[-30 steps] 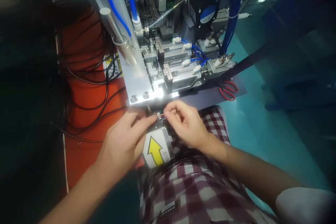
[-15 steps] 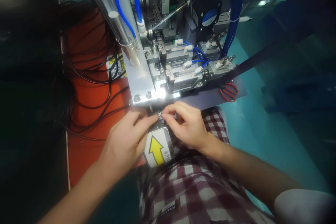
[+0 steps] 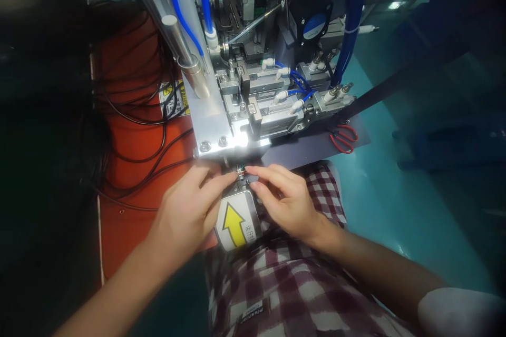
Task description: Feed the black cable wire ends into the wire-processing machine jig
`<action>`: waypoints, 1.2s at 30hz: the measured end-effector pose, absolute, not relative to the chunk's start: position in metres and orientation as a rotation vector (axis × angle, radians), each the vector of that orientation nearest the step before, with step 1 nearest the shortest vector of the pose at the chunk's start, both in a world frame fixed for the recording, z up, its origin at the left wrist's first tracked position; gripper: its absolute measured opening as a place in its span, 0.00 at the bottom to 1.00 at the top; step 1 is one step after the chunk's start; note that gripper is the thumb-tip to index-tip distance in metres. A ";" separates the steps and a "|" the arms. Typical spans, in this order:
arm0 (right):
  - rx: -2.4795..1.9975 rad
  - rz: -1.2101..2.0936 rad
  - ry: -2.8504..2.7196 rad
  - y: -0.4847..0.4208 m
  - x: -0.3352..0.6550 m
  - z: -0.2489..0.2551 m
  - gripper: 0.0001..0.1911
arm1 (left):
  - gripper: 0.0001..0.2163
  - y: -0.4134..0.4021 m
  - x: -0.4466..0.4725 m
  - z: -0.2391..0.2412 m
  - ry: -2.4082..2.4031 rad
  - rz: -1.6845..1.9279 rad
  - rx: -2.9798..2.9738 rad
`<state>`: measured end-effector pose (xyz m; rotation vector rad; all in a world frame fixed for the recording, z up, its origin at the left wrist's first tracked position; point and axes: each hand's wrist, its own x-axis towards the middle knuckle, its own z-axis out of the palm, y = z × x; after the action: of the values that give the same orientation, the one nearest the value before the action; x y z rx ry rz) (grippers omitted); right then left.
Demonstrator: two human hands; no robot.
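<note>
A small silvery part with thin coloured wires point(image 3: 241, 170) sits at the end of a narrow track, just below the machine's bright front edge. My left hand point(image 3: 192, 202) comes in from the left, its thumb tip pressed against this part. Its other fingers are curled and partly hidden under the machine plate. To the right, my right hand point(image 3: 288, 200) has its thumb and index finger apart. That index fingertip is at the wires, but whether it touches them is hard to tell. Below the part lies a white plate with a yellow arrow point(image 3: 234, 224).
Ahead stands a machine with a metal plate point(image 3: 211, 121), cylinders point(image 3: 279, 118) and blue air hoses point(image 3: 346, 52). Red-handled cutters point(image 3: 344, 138) lie on a grey board point(image 3: 302, 148) at right. Black cables point(image 3: 138, 155) cross the orange surface point(image 3: 130, 184) at left.
My right thumb and index finger have parted, and the hand has shifted slightly right and down. Coloured wires now show between the hands. My left hand stays nearly in place.
</note>
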<state>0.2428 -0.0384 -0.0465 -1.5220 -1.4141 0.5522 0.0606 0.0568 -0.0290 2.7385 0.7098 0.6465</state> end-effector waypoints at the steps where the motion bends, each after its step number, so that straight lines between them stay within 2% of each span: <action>1: -1.514 0.532 -1.449 -0.038 0.242 -0.046 0.13 | 0.10 0.057 0.061 -0.029 0.708 0.647 2.739; 4: -1.519 0.591 -1.464 -0.037 0.240 -0.045 0.15 | 0.11 0.056 0.061 -0.029 0.721 0.646 2.724; 14: -1.392 1.401 -0.878 -0.030 0.245 -0.033 0.18 | 0.14 0.056 0.058 -0.030 0.706 0.594 2.678; 21: -1.229 1.675 -0.587 -0.022 0.252 -0.016 0.18 | 0.16 0.054 0.058 -0.030 0.683 0.624 2.770; 23: -1.239 1.631 -0.582 -0.022 0.251 -0.016 0.17 | 0.15 0.054 0.058 -0.029 0.687 0.615 2.782; 33: -1.610 0.959 -1.044 -0.020 0.244 -0.042 0.04 | 0.14 0.053 0.060 -0.028 0.720 0.610 2.801; 36: -1.622 0.870 -1.140 -0.015 0.246 -0.042 0.05 | 0.13 0.053 0.060 -0.027 0.732 0.600 2.815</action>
<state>0.2461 -0.0155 -0.0418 -1.6219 -1.1405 0.8698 0.0599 0.0526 -0.0269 2.8155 0.7320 0.5997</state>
